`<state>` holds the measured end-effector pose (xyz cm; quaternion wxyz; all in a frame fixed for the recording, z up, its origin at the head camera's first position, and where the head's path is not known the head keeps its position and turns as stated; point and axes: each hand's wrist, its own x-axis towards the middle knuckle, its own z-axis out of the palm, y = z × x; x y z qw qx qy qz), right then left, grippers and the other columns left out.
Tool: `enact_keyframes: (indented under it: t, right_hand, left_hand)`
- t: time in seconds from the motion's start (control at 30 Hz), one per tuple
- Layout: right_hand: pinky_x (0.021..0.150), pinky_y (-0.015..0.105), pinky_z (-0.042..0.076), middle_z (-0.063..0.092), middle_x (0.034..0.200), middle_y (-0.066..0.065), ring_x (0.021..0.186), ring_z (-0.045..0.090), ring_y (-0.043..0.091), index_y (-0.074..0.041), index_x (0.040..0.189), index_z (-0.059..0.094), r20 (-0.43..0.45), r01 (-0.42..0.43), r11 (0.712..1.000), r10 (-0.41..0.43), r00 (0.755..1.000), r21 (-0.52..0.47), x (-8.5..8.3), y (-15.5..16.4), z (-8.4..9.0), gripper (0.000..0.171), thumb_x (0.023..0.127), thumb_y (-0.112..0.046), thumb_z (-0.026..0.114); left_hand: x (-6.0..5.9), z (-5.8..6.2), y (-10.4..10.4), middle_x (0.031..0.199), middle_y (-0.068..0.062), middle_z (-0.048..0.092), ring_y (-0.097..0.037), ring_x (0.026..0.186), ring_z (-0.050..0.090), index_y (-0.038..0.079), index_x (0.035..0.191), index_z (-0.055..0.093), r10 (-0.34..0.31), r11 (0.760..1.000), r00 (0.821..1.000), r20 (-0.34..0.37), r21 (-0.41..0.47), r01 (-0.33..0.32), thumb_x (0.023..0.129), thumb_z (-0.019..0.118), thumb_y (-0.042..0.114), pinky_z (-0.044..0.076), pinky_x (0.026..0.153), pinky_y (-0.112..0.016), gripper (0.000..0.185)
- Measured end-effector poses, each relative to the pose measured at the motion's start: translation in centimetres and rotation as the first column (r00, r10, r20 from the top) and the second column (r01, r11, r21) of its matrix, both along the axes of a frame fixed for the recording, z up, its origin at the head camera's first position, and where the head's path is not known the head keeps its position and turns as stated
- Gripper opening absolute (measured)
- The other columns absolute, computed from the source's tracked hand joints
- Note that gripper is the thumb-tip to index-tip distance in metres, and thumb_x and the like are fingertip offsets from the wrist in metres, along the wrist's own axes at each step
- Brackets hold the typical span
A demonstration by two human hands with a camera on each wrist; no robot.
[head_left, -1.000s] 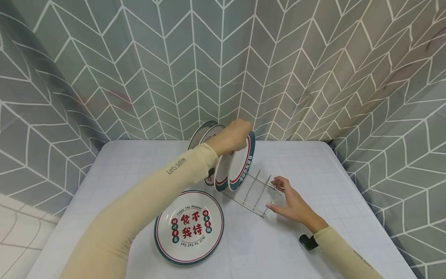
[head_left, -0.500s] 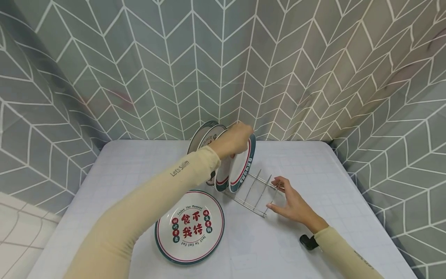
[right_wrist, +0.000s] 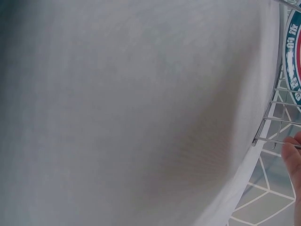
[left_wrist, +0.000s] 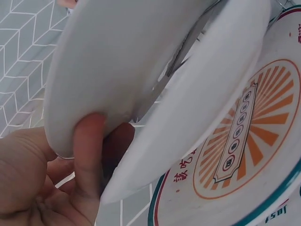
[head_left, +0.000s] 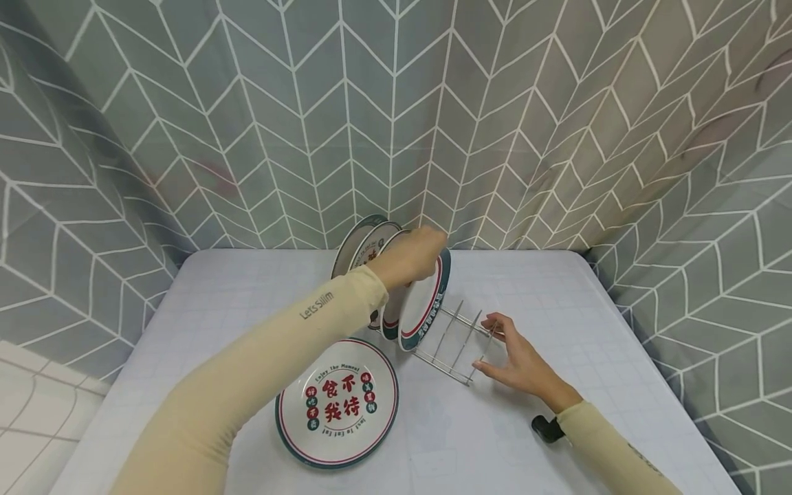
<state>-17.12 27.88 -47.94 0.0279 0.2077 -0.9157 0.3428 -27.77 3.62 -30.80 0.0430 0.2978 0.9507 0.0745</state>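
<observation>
In the wire rack at mid-desk: our left hand pinches the top rim of the front plate, tilted between the wires; our right hand, fingers spread, steadies the rack's end. Risks: rim slipping, plate knocking its neighbours, rack sliding.

front plate tilted further forward, lower edge swung out from rack

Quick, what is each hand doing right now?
Left hand: grips the front plate in the rack.
Right hand: open, fingertips touching the rack.
</observation>
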Motion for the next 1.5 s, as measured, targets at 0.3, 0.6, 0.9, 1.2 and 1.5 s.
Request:
enact_keyframes:
  t: [0.3,0.6,0.9,1.2,1.5]
  right_hand:
    - [0.106,0.046,0.044,0.052,0.134,0.017,0.126,0.051,0.030,-0.001,0.143,0.026,0.007,-0.002,1.000,0.002,1.000,0.002,-0.1,-0.1,0.2,0.090,0.077,-0.024,0.083]
    - [0.106,0.045,0.044,0.051,0.133,0.014,0.125,0.052,0.029,-0.002,0.143,0.027,0.010,0.005,1.000,-0.005,1.000,0.006,0.0,-0.1,-0.1,0.090,0.077,-0.026,0.083]
    - [0.106,0.045,0.044,0.051,0.134,0.014,0.125,0.051,0.028,-0.003,0.144,0.027,0.008,0.007,1.000,-0.007,1.000,0.008,0.1,-0.2,-0.1,0.091,0.077,-0.026,0.083]
    - [0.107,0.044,0.044,0.051,0.135,0.014,0.125,0.050,0.028,-0.003,0.144,0.026,0.020,-0.002,1.000,0.002,1.000,0.002,0.0,-0.4,0.1,0.091,0.077,-0.026,0.083]
    - [0.106,0.044,0.043,0.051,0.134,0.016,0.126,0.050,0.029,-0.002,0.143,0.027,0.010,-0.006,1.000,0.006,1.000,-0.010,0.2,-0.3,0.0,0.089,0.077,-0.023,0.084]
  left_hand:
    - [0.1,0.2,-0.1,0.108,-0.012,0.068,-0.025,0.097,0.066,0.004,0.108,0.067,0.000,1.000,1.000,0.005,0.020,0.000,0.088,0.054,-0.006,0.056,0.075,-0.031,0.026]
    - [0.7,0.3,-0.2,0.113,-0.013,0.067,-0.025,0.099,0.066,0.005,0.111,0.065,-0.001,1.000,1.000,-0.010,-0.003,0.001,0.091,0.053,-0.002,0.056,0.077,-0.037,0.025]
    - [1.2,0.4,-0.8,0.115,-0.012,0.067,-0.027,0.106,0.064,0.005,0.118,0.063,-0.042,0.999,0.998,-0.043,-0.020,0.042,0.088,0.068,0.010,0.054,0.088,-0.039,0.031]
    - [4.9,2.1,-4.4,0.125,-0.007,0.062,-0.022,0.111,0.062,0.013,0.131,0.060,-0.114,0.992,0.978,-0.177,0.035,0.122,0.093,0.067,0.028,0.054,0.090,-0.037,0.042]
    - [7.6,0.2,-13.0,0.091,0.008,0.064,-0.007,0.080,0.060,0.016,0.116,0.069,-0.210,0.942,0.972,-0.109,0.245,0.231,0.092,0.069,0.021,0.052,0.072,-0.024,0.025]
